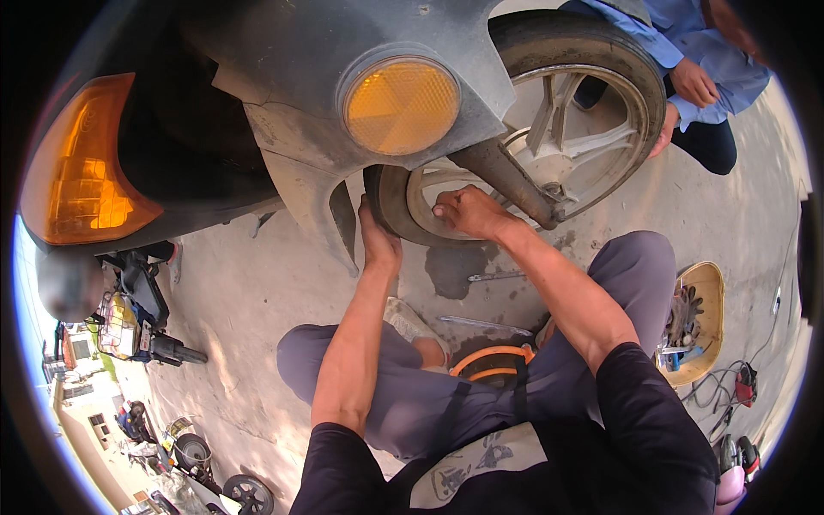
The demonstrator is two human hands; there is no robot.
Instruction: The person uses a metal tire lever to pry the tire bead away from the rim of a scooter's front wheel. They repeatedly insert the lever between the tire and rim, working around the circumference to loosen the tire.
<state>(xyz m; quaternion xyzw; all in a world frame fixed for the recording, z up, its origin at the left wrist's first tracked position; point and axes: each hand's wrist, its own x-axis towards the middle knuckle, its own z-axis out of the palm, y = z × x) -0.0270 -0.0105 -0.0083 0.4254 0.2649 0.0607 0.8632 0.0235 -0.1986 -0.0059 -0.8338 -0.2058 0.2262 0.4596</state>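
Note:
The front wheel of a scooter, with a black tyre (642,129) and pale cast spokes (562,112), stands before me under the grey bodywork. My left hand (379,240) is against the tyre's near left edge, its fingers wrapped round the tread and partly hidden. Over the lower part of the rim, beside the dark fork leg (513,184), my right hand (472,212) is closed with curled fingers. Whatever it may pinch cannot be made out. A round amber reflector (402,106) sits on the bodywork above both hands.
Between my feet lie a wrench (498,276) and a long metal bar (485,324). A yellow tub (714,322) of tools stands at right, near a red device (746,385) with a cable. Across the wheel crouches a person in a blue shirt (730,77). Motorbikes (154,322) stand at left.

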